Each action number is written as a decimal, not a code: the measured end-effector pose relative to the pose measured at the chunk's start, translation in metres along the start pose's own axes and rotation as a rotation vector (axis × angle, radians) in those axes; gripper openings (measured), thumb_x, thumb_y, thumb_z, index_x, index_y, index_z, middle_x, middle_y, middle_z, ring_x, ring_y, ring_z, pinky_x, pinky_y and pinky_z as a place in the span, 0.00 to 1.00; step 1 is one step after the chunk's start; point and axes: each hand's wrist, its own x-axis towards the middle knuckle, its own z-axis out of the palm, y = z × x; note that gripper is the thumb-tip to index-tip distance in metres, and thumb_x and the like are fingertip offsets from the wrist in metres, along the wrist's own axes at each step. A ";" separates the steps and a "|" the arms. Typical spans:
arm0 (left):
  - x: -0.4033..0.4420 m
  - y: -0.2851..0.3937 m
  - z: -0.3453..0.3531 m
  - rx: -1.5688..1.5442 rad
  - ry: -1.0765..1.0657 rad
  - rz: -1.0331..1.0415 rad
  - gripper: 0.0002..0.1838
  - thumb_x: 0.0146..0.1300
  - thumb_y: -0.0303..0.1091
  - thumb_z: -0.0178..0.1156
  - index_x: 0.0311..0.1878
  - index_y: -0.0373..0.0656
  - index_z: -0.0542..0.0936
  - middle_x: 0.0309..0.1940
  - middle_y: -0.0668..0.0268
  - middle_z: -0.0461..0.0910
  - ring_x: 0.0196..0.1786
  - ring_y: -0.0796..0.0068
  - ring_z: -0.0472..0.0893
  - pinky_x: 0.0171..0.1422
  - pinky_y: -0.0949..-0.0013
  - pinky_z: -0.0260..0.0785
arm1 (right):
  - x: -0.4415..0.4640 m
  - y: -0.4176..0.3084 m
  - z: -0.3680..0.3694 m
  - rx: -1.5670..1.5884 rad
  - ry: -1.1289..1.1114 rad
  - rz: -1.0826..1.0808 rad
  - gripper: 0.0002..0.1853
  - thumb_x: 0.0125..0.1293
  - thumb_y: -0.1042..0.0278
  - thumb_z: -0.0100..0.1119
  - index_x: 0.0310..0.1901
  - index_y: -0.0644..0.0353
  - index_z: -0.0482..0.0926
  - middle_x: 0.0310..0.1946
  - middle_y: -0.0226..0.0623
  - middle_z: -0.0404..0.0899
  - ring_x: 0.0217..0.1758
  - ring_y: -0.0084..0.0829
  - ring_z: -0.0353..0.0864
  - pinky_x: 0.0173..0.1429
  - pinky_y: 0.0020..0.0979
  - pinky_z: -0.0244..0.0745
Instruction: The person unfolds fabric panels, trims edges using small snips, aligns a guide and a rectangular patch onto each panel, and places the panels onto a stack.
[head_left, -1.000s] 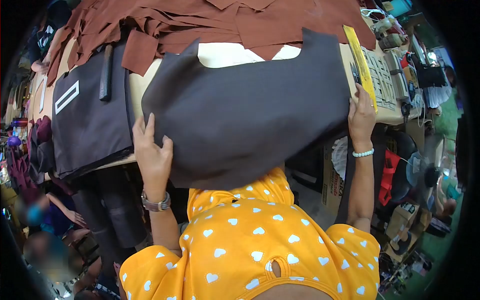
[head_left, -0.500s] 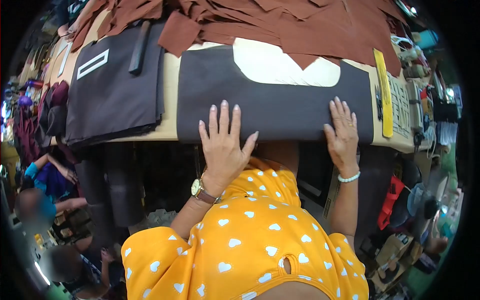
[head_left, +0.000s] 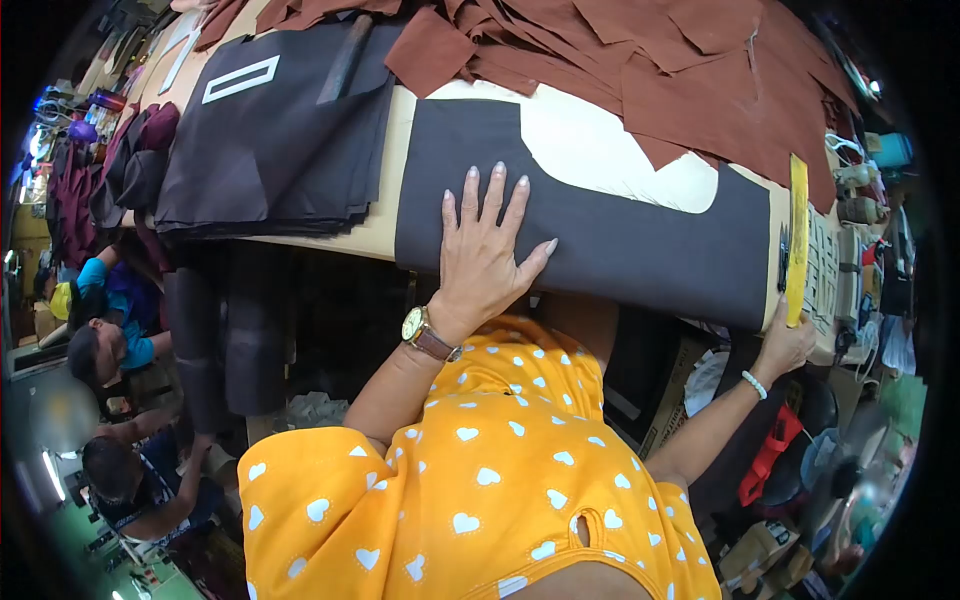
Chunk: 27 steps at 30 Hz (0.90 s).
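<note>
A dark fabric piece (head_left: 600, 235) with a curved cutout lies along the table's near edge. My left hand (head_left: 485, 235) rests flat on it, fingers spread and pointing away from me. At the table's right front corner, my right hand (head_left: 787, 342) has its thumb and fingers closed round the near end of a yellow ruler (head_left: 798, 235). The ruler still lies along the table. Beside it, just past the fabric's right edge, is a small black tool (head_left: 783, 258), perhaps snippers. Part of the right-hand fingers is turned out of sight.
Brown fabric pieces (head_left: 700, 80) heap over the far side. To the left lies a dark fabric stack (head_left: 285, 150) bearing a white rectangular frame (head_left: 240, 80) and a dark bar (head_left: 347, 60). Slotted templates (head_left: 822, 270) sit at the right edge. Other people (head_left: 130, 470) are at lower left.
My right hand has left the dark fabric and moved right to the yellow ruler's near end, closing on it. My left hand stays flat on the fabric. The whole view has turned slightly.
</note>
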 end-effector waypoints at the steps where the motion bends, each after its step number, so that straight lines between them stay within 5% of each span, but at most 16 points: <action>1: 0.000 0.000 0.000 0.008 0.002 -0.007 0.36 0.58 0.54 0.55 0.67 0.47 0.63 0.68 0.52 0.56 0.70 0.44 0.53 0.68 0.38 0.45 | 0.002 -0.002 -0.003 0.087 -0.015 0.011 0.29 0.55 0.43 0.62 0.46 0.63 0.75 0.47 0.47 0.76 0.53 0.46 0.73 0.54 0.45 0.67; 3: 0.001 0.002 0.000 0.017 0.003 -0.018 0.36 0.58 0.55 0.56 0.66 0.46 0.63 0.68 0.52 0.57 0.69 0.44 0.54 0.68 0.38 0.45 | 0.005 -0.002 -0.005 0.255 -0.044 0.037 0.27 0.55 0.48 0.65 0.46 0.63 0.74 0.43 0.47 0.78 0.49 0.47 0.76 0.51 0.43 0.69; 6: 0.001 0.003 -0.001 0.015 0.008 -0.027 0.36 0.57 0.55 0.56 0.66 0.46 0.64 0.68 0.52 0.57 0.69 0.45 0.54 0.68 0.38 0.45 | 0.015 0.007 0.003 0.468 0.248 -0.182 0.20 0.58 0.63 0.65 0.46 0.66 0.72 0.41 0.48 0.79 0.44 0.44 0.80 0.48 0.39 0.74; 10: 0.001 0.004 -0.003 0.029 -0.001 -0.021 0.38 0.56 0.54 0.58 0.67 0.44 0.62 0.67 0.52 0.57 0.69 0.47 0.55 0.68 0.40 0.45 | 0.024 -0.018 -0.058 1.095 0.427 -0.111 0.13 0.60 0.80 0.58 0.47 0.68 0.70 0.41 0.50 0.78 0.42 0.34 0.81 0.41 0.28 0.83; 14: 0.003 0.004 -0.005 -0.069 0.029 -0.074 0.42 0.57 0.48 0.60 0.68 0.34 0.54 0.66 0.48 0.58 0.70 0.51 0.56 0.71 0.47 0.44 | 0.009 -0.046 -0.115 1.493 0.423 -0.136 0.13 0.62 0.77 0.57 0.47 0.67 0.70 0.41 0.47 0.78 0.40 0.33 0.82 0.36 0.29 0.84; 17: 0.002 -0.004 -0.005 -0.298 0.097 -0.148 0.40 0.58 0.40 0.57 0.68 0.32 0.52 0.66 0.46 0.57 0.69 0.47 0.55 0.71 0.47 0.45 | -0.008 -0.059 -0.113 1.679 0.167 -0.009 0.14 0.63 0.75 0.57 0.49 0.66 0.69 0.41 0.44 0.78 0.40 0.32 0.82 0.35 0.28 0.83; 21: 0.003 -0.007 -0.017 -0.700 0.172 -0.260 0.32 0.64 0.32 0.47 0.69 0.32 0.50 0.64 0.46 0.61 0.67 0.50 0.60 0.70 0.58 0.49 | -0.055 -0.098 -0.085 1.761 -0.268 0.158 0.19 0.63 0.74 0.57 0.55 0.66 0.67 0.41 0.39 0.78 0.41 0.32 0.81 0.43 0.30 0.79; 25: -0.002 -0.011 -0.015 -0.714 0.286 -0.209 0.29 0.65 0.31 0.42 0.69 0.33 0.52 0.62 0.47 0.64 0.65 0.52 0.64 0.70 0.61 0.51 | -0.085 -0.122 -0.041 0.960 -0.188 -0.164 0.18 0.62 0.74 0.58 0.52 0.69 0.70 0.41 0.40 0.77 0.45 0.34 0.77 0.54 0.31 0.70; 27: -0.006 -0.011 -0.016 -0.544 0.307 -0.160 0.29 0.64 0.31 0.46 0.68 0.34 0.55 0.57 0.49 0.69 0.62 0.53 0.67 0.70 0.58 0.50 | -0.087 -0.123 -0.040 0.874 -0.135 -0.193 0.17 0.62 0.74 0.57 0.51 0.69 0.71 0.36 0.42 0.78 0.42 0.33 0.78 0.53 0.32 0.70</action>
